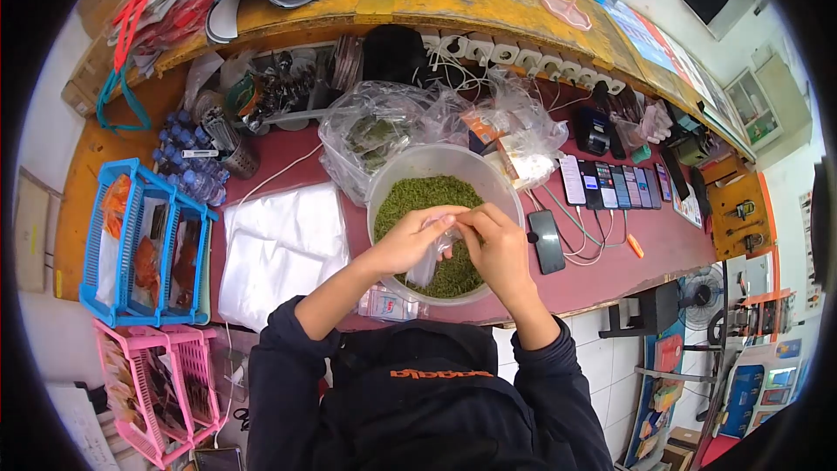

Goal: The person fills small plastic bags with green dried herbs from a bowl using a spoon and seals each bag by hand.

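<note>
A round translucent plastic tub [443, 160] on the dark red tabletop holds a bed of finely chopped green leaves [427, 196]. Above it my two hands meet. My left hand [411, 240] grips a small clear plastic bag [425, 267], which hangs down over the leaves. The fingers of my right hand [499, 249] are pinched together at the top of the same bag, beside my left thumb. How full the bag is cannot be made out. Left of the tub lies a stack of clear plastic bags [283, 253]. A small printed packet [388, 303] sits at the tub's near edge.
Behind the tub is a large clear bag [375, 126] with green leaves inside. A dark phone [547, 241] and a row of phones [610, 186] with cables lie to the right. Blue [144, 249] and pink baskets [157, 384] stand left. A wooden shelf [384, 7] crosses the back.
</note>
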A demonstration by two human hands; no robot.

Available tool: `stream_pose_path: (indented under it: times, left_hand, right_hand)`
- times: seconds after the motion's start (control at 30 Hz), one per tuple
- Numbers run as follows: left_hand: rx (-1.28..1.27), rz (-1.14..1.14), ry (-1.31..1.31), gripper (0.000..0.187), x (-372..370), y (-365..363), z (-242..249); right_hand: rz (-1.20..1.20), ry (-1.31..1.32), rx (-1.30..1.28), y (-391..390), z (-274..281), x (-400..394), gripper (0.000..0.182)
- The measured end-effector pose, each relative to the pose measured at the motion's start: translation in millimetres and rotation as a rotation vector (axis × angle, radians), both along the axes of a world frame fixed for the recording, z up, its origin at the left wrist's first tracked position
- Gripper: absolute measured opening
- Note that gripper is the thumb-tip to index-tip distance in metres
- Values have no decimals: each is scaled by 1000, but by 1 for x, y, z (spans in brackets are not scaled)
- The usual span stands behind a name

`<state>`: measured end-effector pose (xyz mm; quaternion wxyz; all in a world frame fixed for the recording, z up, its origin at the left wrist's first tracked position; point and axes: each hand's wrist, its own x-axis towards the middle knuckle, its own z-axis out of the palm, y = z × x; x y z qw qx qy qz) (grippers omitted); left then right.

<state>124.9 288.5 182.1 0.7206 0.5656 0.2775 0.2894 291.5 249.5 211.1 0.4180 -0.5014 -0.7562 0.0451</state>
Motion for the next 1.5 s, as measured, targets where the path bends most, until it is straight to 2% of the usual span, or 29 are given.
stream_pose_path:
  times: [0.13,0.2,0.23,0.27,0.33,0.37,0.4,0.47,0.53,0.6,0.63,0.67,0.73,0.8,0.83,0.87,0.9,0.93,0.97,1.0,1.03,1.1,1.17,1.23,1.27,1.33,1.43,1.47,1.5]
  left_hand:
    - [43,137,-99,33,-10,0,6]
    - [713,510,131,21,-23,10,-1]
    - [771,598,131,13,-20,1,13]
    - [769,595,133,13,-17,-7,23]
    - [708,302,296,9,-10,-22,33]
    - [711,305,294,12,-4,-26,29]
    - [706,302,296,12,-4,-27,28]
    - [487,256,185,15,-3,-28,29]
    - [538,256,171,15,-3,-30,27]
    - [745,276,321,15,-5,-34,23]
    - [747,279,323,15,-5,-37,22]
    - [846,317,413,14,-4,-41,22]
    - [947,352,500,14,-4,-44,23]
    - [996,420,593,18,-6,-45,27]
    - [993,421,595,18,-8,-44,30]
    - [955,471,522,19,-10,-39,34]
    - [916,521,447,21,-11,-33,37]
    - [915,519,445,21,-14,-27,36]
    - [895,365,550,23,-21,-19,30]
    - [870,213,653,25,-28,-12,23]
    - [905,110,719,28,-32,-5,14]
    - [960,144,737,32,-29,-3,4]
    - [1016,173,748,37,-19,-5,4]
    - [1097,330,428,42,-4,-14,18]
    - [1094,331,429,42,-3,-15,17]
    - [1247,393,446,49,-1,-16,13]
    - [1246,497,447,50,-19,-6,8]
    - [1240,562,488,50,-25,-4,11]
    - [1210,555,530,53,-33,-5,15]
  right_hand:
    - [-115,-62,51,-1,9,13,8]
    - [-173,124,-93,-5,14,26,8]
    - [-110,140,-146,-7,14,27,8]
    - [-112,142,-149,-11,12,24,8]
    - [126,520,-501,-20,5,12,12]
    - [190,656,-591,-21,-5,11,16]
    - [187,660,-595,-21,-4,12,16]
    - [337,997,-894,-21,-1,17,17]
    - [403,1055,-907,-23,-8,18,18]
    - [514,1120,-1103,-28,-13,16,26]
    - [320,591,-843,-31,-13,12,29]
    - [323,590,-841,-29,-17,10,29]
    - [-34,151,-197,-24,-22,5,26]
    - [-81,101,-233,-25,-10,14,22]
    - [-64,160,-384,-26,-4,14,21]
    - [-48,220,-534,-27,-1,15,21]
    - [-50,219,-535,-27,0,17,21]
    - [26,408,-628,-27,2,21,16]
    - [105,597,-717,-26,3,24,13]
    - [107,595,-718,-25,7,27,13]
    - [130,451,-642,-24,11,30,13]
    - [197,191,-586,-24,19,37,28]
    - [159,135,-558,-26,22,31,30]
    - [131,78,-531,-27,21,21,31]
    - [101,74,-470,-27,19,15,29]
    - [68,71,-416,-25,15,13,26]
    - [-153,-133,-86,5,-9,16,14]
    - [-156,-133,-86,11,-33,21,14]
    - [-138,-352,-210,17,-59,28,12]
